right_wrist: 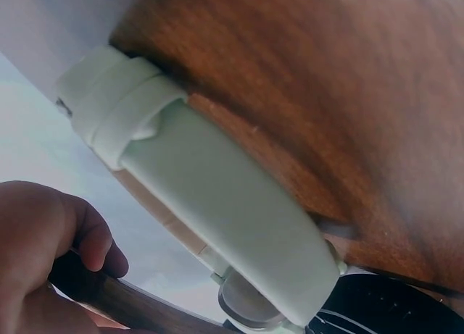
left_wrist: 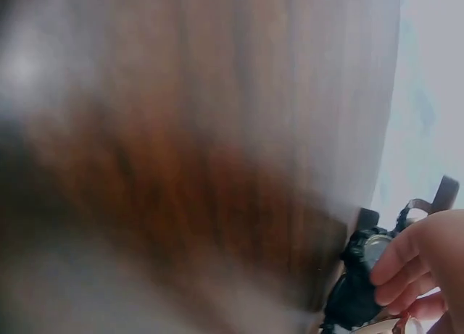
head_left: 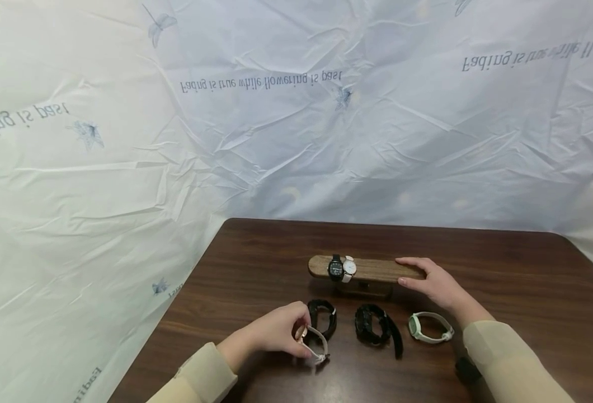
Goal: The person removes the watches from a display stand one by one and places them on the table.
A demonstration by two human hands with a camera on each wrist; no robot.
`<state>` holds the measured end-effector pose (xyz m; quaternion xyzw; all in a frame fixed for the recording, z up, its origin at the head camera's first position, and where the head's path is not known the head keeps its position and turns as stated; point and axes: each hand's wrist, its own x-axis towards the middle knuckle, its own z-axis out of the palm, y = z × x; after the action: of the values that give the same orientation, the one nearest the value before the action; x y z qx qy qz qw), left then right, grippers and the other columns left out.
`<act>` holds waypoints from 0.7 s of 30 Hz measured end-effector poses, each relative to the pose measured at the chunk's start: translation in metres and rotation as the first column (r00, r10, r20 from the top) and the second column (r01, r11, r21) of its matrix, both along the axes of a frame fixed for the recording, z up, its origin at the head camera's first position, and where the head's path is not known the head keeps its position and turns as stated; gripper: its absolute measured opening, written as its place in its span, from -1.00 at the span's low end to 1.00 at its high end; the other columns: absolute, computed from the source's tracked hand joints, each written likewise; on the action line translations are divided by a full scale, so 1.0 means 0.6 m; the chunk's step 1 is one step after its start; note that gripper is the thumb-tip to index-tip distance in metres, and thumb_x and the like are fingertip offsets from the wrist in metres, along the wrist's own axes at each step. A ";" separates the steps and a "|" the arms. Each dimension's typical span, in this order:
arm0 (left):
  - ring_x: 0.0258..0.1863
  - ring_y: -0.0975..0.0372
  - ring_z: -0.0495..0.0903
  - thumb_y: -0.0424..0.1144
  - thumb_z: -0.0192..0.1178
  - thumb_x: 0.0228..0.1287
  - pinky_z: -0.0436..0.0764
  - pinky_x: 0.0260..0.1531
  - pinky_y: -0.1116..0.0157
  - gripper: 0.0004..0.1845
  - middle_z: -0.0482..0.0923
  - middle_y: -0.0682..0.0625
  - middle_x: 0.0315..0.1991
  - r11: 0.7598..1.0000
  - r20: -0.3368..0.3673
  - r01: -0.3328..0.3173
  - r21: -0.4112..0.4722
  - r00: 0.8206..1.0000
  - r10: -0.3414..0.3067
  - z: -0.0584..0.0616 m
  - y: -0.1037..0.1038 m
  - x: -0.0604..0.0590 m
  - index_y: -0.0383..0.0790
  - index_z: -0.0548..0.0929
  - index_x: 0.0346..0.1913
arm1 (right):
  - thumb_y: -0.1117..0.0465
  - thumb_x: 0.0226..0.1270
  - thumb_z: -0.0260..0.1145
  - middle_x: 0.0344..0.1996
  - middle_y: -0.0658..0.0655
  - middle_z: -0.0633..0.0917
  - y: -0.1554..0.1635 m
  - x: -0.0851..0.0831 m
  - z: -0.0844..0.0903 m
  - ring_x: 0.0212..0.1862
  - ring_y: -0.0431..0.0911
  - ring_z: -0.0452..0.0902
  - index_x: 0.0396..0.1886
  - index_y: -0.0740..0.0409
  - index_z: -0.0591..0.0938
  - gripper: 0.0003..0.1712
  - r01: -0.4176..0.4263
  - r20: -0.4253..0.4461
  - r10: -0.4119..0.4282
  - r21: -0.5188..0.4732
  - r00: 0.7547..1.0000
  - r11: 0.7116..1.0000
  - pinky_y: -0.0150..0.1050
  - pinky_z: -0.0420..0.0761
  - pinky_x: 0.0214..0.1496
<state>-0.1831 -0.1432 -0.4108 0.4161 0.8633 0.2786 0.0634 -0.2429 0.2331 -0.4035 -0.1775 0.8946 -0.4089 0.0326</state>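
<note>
**Watches at the wooden stand**

While the right hand (head_left: 434, 282) rests with its fingers curled over one end of the wooden stand (head_left: 372, 268), the left hand (head_left: 276, 333) pinches a rose-gold watch (head_left: 313, 342) low on the worktop (head_left: 256, 257). Two watches sit on the stand; three more lie loose: two black, one pale green (head_left: 429, 327). The left wrist view is mostly blur.

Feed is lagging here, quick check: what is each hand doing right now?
Left hand: pinching the rose-gold watch with the pale strap, on the table.
Right hand: gripping the right end of the wooden watch bar.
</note>
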 end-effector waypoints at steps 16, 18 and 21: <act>-0.48 0.50 0.28 0.18 0.33 -0.30 0.30 -0.51 0.62 -0.51 0.26 0.28 -0.43 0.998 -0.158 -0.021 -0.055 0.987 0.012 -0.029 0.006 0.015 0.02 0.38 -0.36 | -0.19 0.06 0.17 0.19 0.22 0.16 0.002 0.000 -0.003 0.17 0.17 0.07 0.20 -0.06 0.31 -0.31 0.008 0.003 -0.008 -0.008 1.000 1.000 0.13 0.27 -0.06; -0.47 0.50 0.28 0.20 0.32 -0.31 0.30 -0.50 0.62 -0.50 0.25 0.29 -0.42 0.998 -0.153 -0.031 -0.054 0.988 0.022 -0.035 0.006 0.017 0.03 0.37 -0.36 | -0.18 0.07 0.17 0.19 0.21 0.16 0.002 0.000 -0.003 0.17 0.17 0.08 0.20 -0.07 0.31 -0.32 0.005 0.003 -0.005 -0.014 1.000 1.000 0.12 0.28 -0.06; -0.46 0.50 0.29 0.22 0.31 -0.32 0.31 -0.48 0.60 -0.49 0.25 0.28 -0.41 0.998 -0.139 -0.039 -0.049 0.990 0.032 -0.042 0.006 0.018 0.03 0.36 -0.36 | -0.18 0.08 0.17 0.19 0.20 0.16 0.002 0.000 -0.003 0.17 0.16 0.08 0.20 -0.10 0.31 -0.33 0.001 0.001 -0.001 -0.018 1.000 1.000 0.11 0.29 -0.07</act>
<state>-0.1723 -0.1396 -0.4359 0.4173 0.8798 0.2275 0.0092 -0.2430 0.2342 -0.4053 -0.1773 0.8909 -0.4170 0.0315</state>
